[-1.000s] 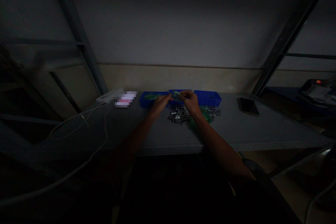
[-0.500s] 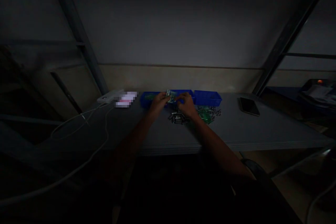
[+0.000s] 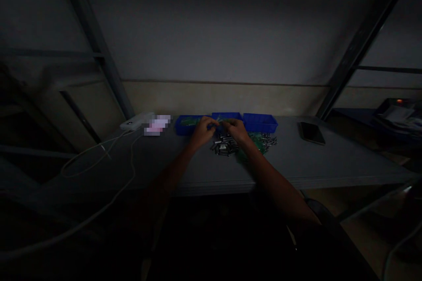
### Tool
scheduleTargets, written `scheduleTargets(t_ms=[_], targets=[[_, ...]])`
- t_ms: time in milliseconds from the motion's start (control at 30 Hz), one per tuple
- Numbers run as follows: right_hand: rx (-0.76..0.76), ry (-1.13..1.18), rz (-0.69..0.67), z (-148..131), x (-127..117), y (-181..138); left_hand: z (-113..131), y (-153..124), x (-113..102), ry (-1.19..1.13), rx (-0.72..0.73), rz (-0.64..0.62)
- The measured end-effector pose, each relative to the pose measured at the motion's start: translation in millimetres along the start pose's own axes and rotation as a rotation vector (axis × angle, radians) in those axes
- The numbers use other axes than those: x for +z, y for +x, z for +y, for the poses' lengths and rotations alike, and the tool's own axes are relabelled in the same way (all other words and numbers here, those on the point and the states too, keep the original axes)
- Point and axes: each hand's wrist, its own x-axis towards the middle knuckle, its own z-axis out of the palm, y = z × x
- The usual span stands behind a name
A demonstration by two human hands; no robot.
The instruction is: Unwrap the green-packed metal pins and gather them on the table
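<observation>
Dim view over a table [image 3: 329, 158]. The left hand [image 3: 201, 129] and right hand [image 3: 235, 129] were close together, fingertips nearly meeting over something small, too dark to identify. Metal parts [image 3: 224, 145] lay just under the right hand, with green boards [image 3: 260, 142] to its right. Blue trays [image 3: 260, 122] stood just beyond both hands. A phone [image 3: 311, 132] lay well right of the right hand.

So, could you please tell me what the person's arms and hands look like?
The left hand and right hand are bare, without gloves. The forearms are bare too, with no sleeves in view. The light is too dim to tell any ring or watch.
</observation>
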Motion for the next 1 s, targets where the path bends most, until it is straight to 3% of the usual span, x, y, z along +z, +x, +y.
scheduleTargets(t_ms=[167, 267, 333, 467, 633, 767, 1000], targets=[[-0.287, -0.296, 0.109, -1, 0, -1, -8, 6, -1, -0.162, -0.319, 0.007], [-0.421, -0.37, 0.032, -1, 3, -4, -9, 7, -1, -0.337, -0.524, -0.031], [-0.471, -0.403, -0.012, -1, 4, -6, -9, 7, 0, -0.447, -0.542, -0.042], [-0.476, -0.372, -0.012, -3, 7, -10, -11, 7, 0, -0.466, -0.384, 0.031], [-0.268, -0.198, 0.118, -6, 6, -7, -11, 7, -1, -0.201, -0.133, 0.169], [-0.178, -0.055, 0.064, -11, 3, -7, -6, 4, -1, -0.005, 0.024, 0.187], [-0.16, -0.014, 0.014, -12, 9, -12, -2, 0, 2, 0.119, 0.129, 0.194]])
